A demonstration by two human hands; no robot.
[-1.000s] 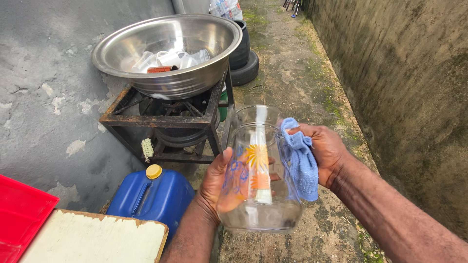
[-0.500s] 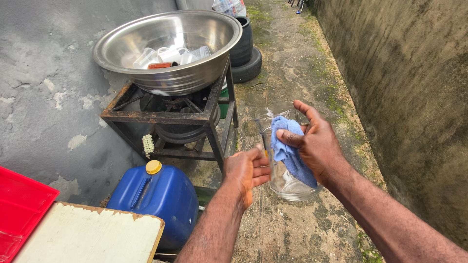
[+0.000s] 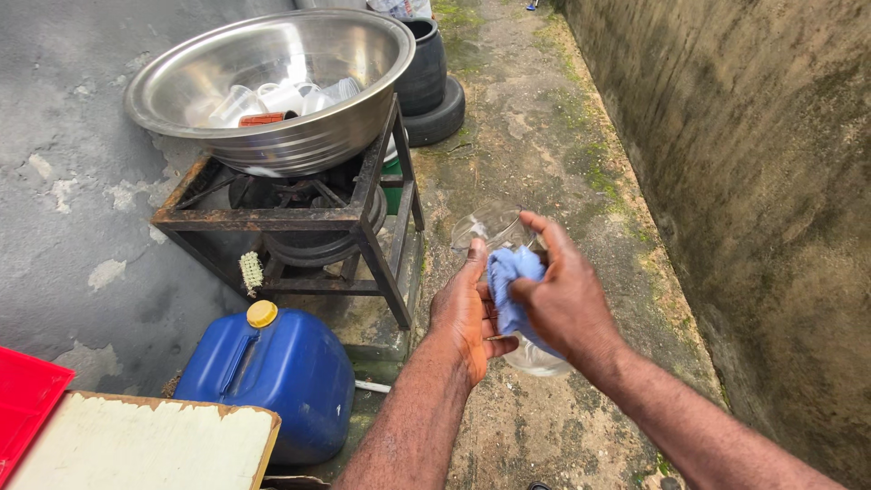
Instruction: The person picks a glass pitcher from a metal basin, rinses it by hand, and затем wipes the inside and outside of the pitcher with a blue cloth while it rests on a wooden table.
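A narrow outdoor passage runs between a grey plastered wall [image 3: 63, 136] with peeling patches and a mossy, stained concrete wall [image 3: 771, 181]; the ground [image 3: 544, 145] is cracked concrete with green moss.

Against the grey wall a rusty metal stand [image 3: 299, 222] carries a large steel basin [image 3: 272, 86] holding clear plastic cups. Below it stands a blue jerrycan [image 3: 272, 372] with a yellow cap, beside a pale board [image 3: 136, 445] and a red crate [image 3: 27, 399]. Dark tyres [image 3: 431, 82] are stacked farther along.

The left hand [image 3: 467, 313] is wrapped around a clear glass jar [image 3: 494, 231], held over the ground. The right hand [image 3: 562, 295] has its fingers [image 3: 544, 231] closed on a blue cloth [image 3: 513, 290], pressed against the jar.
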